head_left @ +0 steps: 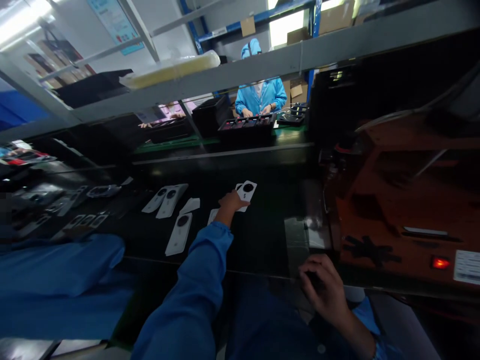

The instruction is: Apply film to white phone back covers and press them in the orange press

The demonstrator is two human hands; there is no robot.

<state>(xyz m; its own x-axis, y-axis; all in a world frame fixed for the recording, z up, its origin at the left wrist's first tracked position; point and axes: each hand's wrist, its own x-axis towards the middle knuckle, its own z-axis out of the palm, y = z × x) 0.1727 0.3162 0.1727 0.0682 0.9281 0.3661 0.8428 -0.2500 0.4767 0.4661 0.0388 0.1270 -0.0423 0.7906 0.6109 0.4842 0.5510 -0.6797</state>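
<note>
My left hand [231,201] reaches out over the dark bench, its fingers closed at the lower left edge of a white phone back cover [248,189] with a round black camera circle. A second white piece shows partly behind that cover. Near my left forearm lies another white cover [212,215], half hidden by the wrist. To the left are a single phone back cover [179,235], a pair of covers [169,201] and a small white sheet [190,205]. At the bench's front edge my right hand [326,287] is curled, thumb toward forefinger; what it may hold is hidden.
An orange machine [405,210] with a lit red switch [440,262] stands at the right. A clear sheet [296,240] lies beside it. A blue sleeve [63,265] extends in from the left. Behind a grey rail [240,72], a co-worker [260,97] handles a black tray [247,126].
</note>
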